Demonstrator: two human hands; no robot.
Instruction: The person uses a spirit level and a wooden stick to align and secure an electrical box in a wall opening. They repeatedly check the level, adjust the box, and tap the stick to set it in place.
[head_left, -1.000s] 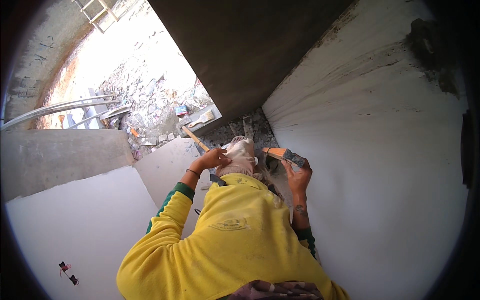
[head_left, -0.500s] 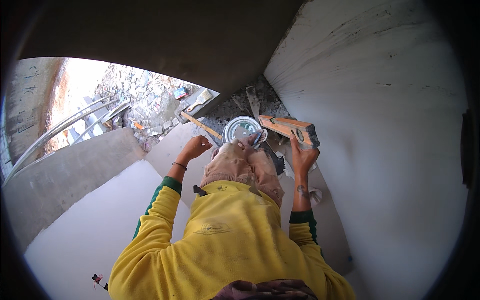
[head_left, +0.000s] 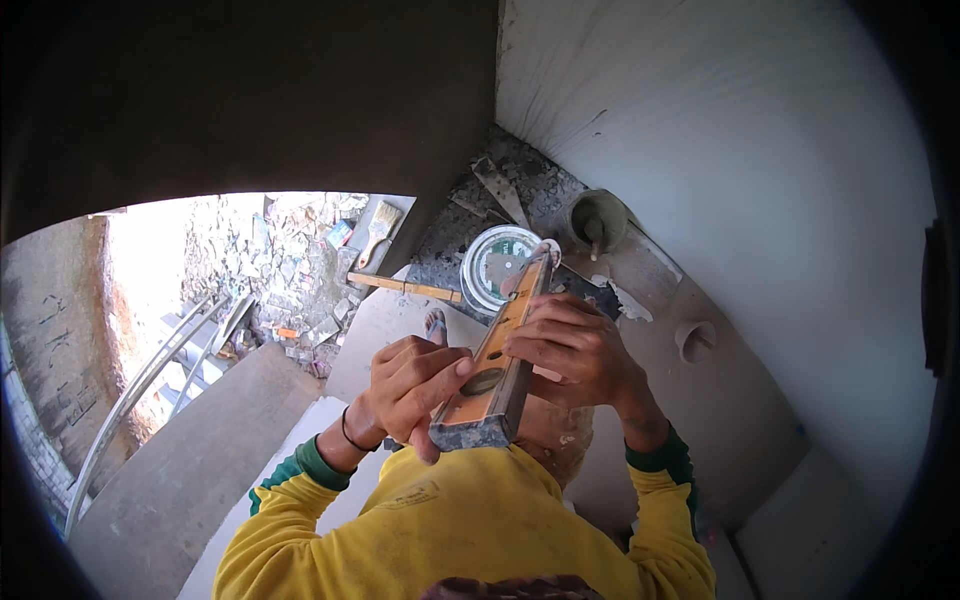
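Observation:
An orange spirit level (head_left: 510,322) with dark end caps lies slantwise in front of my chest, its near end toward me and its far end over the round tub. Around its right side, my right hand (head_left: 578,348) is closed, with the fingers across the top edge. On the other side, my left hand (head_left: 408,388) has curled fingers against the level near its close end; part of its grip is hidden. Just beyond the level's far end stands a round white tub with a green label (head_left: 503,243).
A smooth pale wall (head_left: 760,200) rises at the right. Near its foot stand a grey bucket (head_left: 600,215) and a small cup-like piece (head_left: 697,342). A paintbrush (head_left: 380,228) lies on a ledge, above a wooden stick (head_left: 405,287). Rubble (head_left: 290,260) covers the ground at left.
The level has come from the right, beside the wall, to the middle in front of me. My left hand, earlier apart from it, now grips its side. The view has shifted.

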